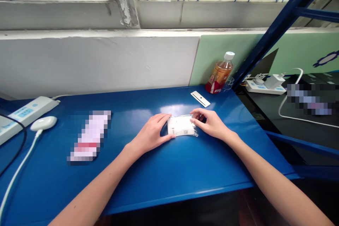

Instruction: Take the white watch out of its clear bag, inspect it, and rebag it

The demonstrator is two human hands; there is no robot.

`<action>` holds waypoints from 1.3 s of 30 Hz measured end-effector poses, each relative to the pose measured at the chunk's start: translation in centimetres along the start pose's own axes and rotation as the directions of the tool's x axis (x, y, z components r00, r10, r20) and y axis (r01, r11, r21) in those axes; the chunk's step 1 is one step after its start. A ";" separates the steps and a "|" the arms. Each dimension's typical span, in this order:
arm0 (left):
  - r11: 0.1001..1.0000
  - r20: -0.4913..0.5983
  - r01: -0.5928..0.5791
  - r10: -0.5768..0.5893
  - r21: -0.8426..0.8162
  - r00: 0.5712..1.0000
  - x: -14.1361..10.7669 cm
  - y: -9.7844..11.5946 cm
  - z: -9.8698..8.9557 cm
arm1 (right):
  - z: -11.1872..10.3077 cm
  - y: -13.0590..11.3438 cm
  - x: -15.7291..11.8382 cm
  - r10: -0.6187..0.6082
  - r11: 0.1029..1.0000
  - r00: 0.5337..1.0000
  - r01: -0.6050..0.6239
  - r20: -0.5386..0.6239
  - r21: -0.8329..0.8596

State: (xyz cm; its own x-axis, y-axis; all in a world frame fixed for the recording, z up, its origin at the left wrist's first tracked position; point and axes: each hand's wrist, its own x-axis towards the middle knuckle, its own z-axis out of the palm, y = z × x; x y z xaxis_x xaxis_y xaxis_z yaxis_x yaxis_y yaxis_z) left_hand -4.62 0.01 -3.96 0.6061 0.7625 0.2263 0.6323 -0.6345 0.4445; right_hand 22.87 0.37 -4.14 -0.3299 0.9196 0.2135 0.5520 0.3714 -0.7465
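A small clear plastic packet with a white printed label or card inside lies on the blue desk in front of me. My left hand grips its left end, the fingers at the far corner and the thumb at the near one. At the other end, my right hand has its thumb and curled fingers closed on the packet's upper right edge. Crinkled film sticks out at the lower right corner. What is inside, beyond the white piece, I cannot make out.
Behind the packet lies a flat white strip with a dark slot. A drink bottle stands at the back right near a blue metal post. To the left are a blurred phone, a white charger and a power strip.
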 end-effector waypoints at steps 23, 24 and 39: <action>0.998 0.115 0.040 -0.046 0.049 0.992 0.0 -0.8 -0.2 | -0.8 1.1 -0.1 -0.144 0.949 0.941 0.219 0.306 -0.227; 0.998 0.117 0.044 -0.049 0.050 0.992 0.0 -0.8 -0.2 | -0.8 1.1 -0.1 -0.142 0.952 0.941 0.215 0.306 -0.219; 0.997 0.121 0.060 -0.066 0.053 0.990 0.0 -0.8 -0.2 | -0.8 1.3 -0.2 -0.124 0.956 0.943 0.196 0.309 -0.216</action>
State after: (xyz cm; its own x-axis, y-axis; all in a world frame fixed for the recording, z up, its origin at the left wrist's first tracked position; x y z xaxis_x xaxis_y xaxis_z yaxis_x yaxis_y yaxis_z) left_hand -5.24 0.57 -4.17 0.6168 0.7820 0.0900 0.6924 -0.5934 0.4104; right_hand 24.29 0.76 -4.61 -0.6160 0.7815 0.0991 0.6287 0.5635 -0.5359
